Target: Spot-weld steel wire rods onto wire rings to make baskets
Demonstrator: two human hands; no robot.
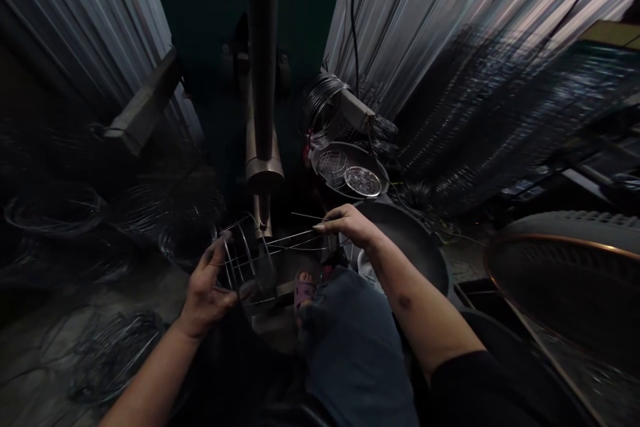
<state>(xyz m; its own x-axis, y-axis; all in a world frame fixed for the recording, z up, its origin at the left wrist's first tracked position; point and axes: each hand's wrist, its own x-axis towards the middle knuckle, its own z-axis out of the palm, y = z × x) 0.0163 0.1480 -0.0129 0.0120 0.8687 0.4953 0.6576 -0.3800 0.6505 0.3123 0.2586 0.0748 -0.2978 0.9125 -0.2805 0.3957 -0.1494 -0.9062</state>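
Note:
My left hand (210, 283) grips the side of a round wire frame (243, 257) made of hoops and crossing wires. The frame sits at the lower tip of a spot welder's electrode (263, 213), which hangs down in the middle. Thin metal wires (293, 239) stretch right from the frame. My right hand (350, 223) pinches wire between thumb and fingers, right of the electrode; one wire end sticks out past the fingers. Shadow hides where the frame meets the electrode.
Behind my right hand, a round tub (350, 150) holds small wire pieces. A larger dark basin (415, 247) stands beside my right forearm. Wire bundles (117, 353) lie on the floor at left. A copper-rimmed round object (560, 280) is at right. Corrugated sheets (425, 13) rise behind.

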